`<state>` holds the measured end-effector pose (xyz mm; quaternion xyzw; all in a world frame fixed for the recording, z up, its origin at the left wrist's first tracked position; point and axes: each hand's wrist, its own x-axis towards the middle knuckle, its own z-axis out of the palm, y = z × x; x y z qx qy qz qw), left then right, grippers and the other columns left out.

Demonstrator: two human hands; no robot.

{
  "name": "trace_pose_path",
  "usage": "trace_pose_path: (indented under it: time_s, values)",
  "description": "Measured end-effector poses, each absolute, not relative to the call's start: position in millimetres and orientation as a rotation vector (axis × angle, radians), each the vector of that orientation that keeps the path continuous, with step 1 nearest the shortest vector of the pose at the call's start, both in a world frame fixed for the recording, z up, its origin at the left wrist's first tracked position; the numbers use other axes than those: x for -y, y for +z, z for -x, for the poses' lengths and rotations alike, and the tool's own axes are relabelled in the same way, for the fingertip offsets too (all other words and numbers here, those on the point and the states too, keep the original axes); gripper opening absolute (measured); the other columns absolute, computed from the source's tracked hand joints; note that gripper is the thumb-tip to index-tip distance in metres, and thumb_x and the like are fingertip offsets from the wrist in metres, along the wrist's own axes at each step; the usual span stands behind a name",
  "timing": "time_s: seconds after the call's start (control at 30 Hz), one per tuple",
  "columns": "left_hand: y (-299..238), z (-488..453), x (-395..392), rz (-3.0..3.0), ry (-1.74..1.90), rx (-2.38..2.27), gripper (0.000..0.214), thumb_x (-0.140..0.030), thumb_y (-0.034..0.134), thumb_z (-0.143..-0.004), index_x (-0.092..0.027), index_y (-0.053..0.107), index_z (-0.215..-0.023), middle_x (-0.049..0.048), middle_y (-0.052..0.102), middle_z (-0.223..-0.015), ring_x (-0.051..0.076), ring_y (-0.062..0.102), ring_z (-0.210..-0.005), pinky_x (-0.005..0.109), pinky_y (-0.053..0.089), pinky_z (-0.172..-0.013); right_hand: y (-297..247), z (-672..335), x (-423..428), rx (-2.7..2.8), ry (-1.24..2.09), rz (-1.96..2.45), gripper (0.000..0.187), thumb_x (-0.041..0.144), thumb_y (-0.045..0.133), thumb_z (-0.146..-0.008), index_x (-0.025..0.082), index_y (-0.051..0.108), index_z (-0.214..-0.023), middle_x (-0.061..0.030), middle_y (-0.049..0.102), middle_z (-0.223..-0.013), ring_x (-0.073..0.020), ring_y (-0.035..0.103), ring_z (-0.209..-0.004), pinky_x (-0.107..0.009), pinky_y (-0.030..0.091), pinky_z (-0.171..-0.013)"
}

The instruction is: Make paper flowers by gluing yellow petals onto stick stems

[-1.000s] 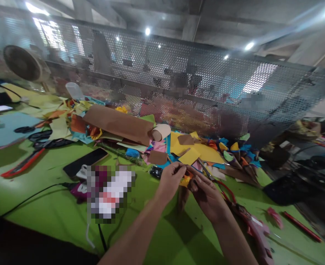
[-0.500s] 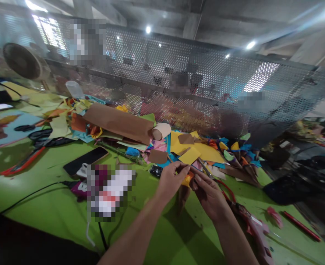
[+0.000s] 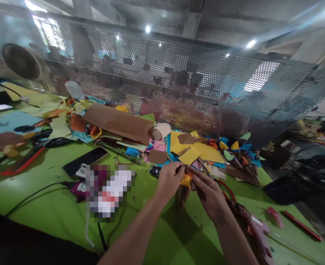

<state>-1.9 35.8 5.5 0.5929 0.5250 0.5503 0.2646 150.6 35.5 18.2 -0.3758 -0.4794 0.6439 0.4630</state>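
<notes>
A person's left hand [image 3: 169, 181] and right hand [image 3: 209, 192] both pinch a small orange-and-brown paper piece [image 3: 186, 180] between them, over a green worktop [image 3: 49, 208]. The step seems to be shaping its upper edge; continuing likely calls for light, steady fingertips. No brand or writing is readable.

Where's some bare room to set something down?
The green tabletop looks mostly bare between the black smartphone, black cable and long red tool. Another patch lies between the left arm and right arm, nearer than the held brown paper cone. Paper sheets crowd the back; the pink glue gun takes space rightward.
</notes>
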Motion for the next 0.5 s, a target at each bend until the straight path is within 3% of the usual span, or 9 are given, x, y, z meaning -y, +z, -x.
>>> trace_pose_path:
  time_s: [0.17,0.5]
  values:
    - [7.7,1.7,-33.7,-1.569,1.516,-1.353,0.023,-0.033,0.053,-0.092,-0.018,0.068,-0.082,0.0041,0.071,-0.083,0.017,0.064,-0.079,0.025,0.045,-0.071,16.5,-150.7,-35.9,1.24,1.546,0.928,0.042,0.039,0.083,-0.07,0.028,0.076,-0.11,0.0028,0.061,-0.062,-0.011,0.047,-0.063,-0.025,0.037,-0.066]
    - [6.8,1.3,-34.5,-1.607,1.504,-1.407,0.02,-0.024,0.05,-0.091,-0.018,0.069,-0.086,0.005,0.072,-0.085,0.018,0.064,-0.08,0.026,0.045,-0.073,17.6,-150.4,-36.7,1.241,1.558,0.926,0.041,0.038,0.082,-0.071,0.026,0.076,-0.11,0.0026,0.06,-0.062,-0.0107,0.047,-0.063,-0.024,0.037,-0.065]
